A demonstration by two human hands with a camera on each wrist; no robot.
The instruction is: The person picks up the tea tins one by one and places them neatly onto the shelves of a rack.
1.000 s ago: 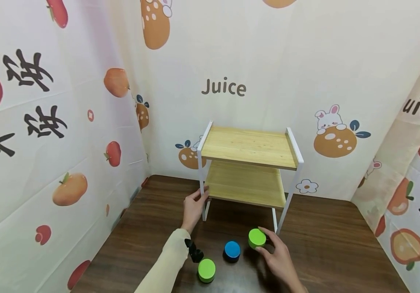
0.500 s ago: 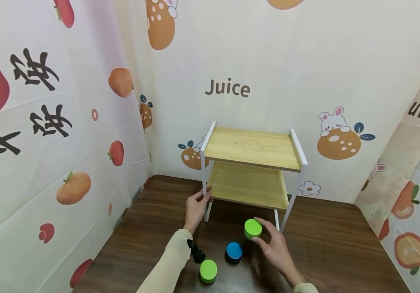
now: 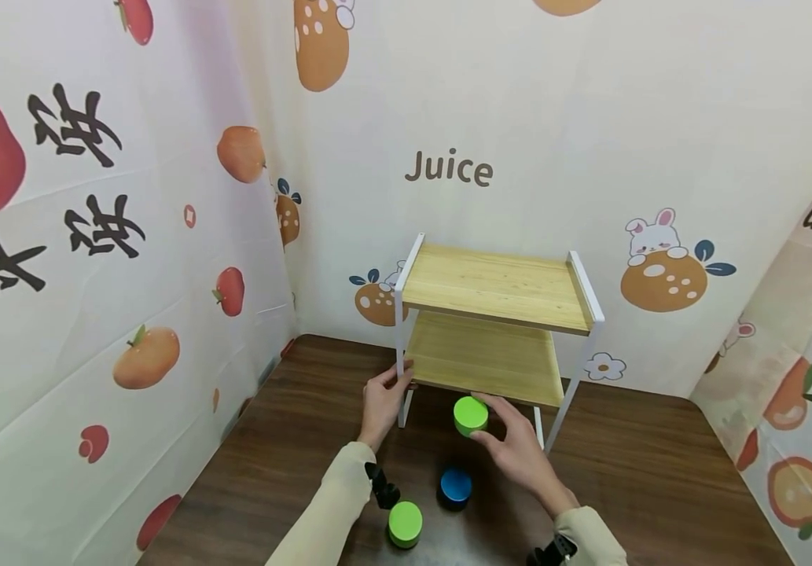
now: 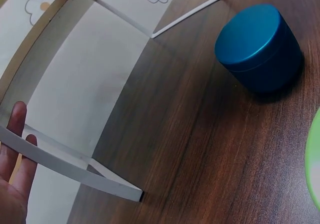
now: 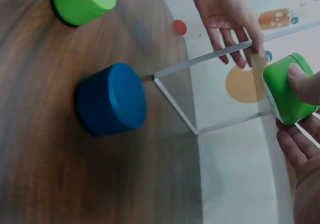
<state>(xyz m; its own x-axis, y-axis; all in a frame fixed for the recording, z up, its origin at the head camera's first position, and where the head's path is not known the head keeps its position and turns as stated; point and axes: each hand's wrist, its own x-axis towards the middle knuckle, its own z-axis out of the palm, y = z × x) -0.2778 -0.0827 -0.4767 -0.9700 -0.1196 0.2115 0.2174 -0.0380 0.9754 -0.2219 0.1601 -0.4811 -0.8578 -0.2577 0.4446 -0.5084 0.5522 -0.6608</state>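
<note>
- The step in hand looks like carrying one tin to the rack: the right hand (image 3: 515, 446) pinches a green tin (image 3: 471, 416) between thumb and fingers and holds it above the bench (image 3: 646, 464), just in front of the lower shelf (image 3: 483, 358) of the white-framed rack (image 3: 585, 287).
- The left hand (image 3: 382, 397) has its fingers curled round the rack's front-left leg (image 3: 399, 369), seemingly steadying the frame.
- In the right wrist view the green tin (image 5: 285, 91) sits tilted on its side in the fingers (image 5: 295, 156), lid facing the rack.
- A blue tin (image 3: 455, 487) and a second green tin (image 3: 405, 523) stand on the bench near the person, apart from each other and untouched.
- Both shelves show bare wood, so I judge this to be early in the work.
- The next move likely calls for levelling the tin, clearing the shelf's front edge, and setting it down flat before letting go.
</note>
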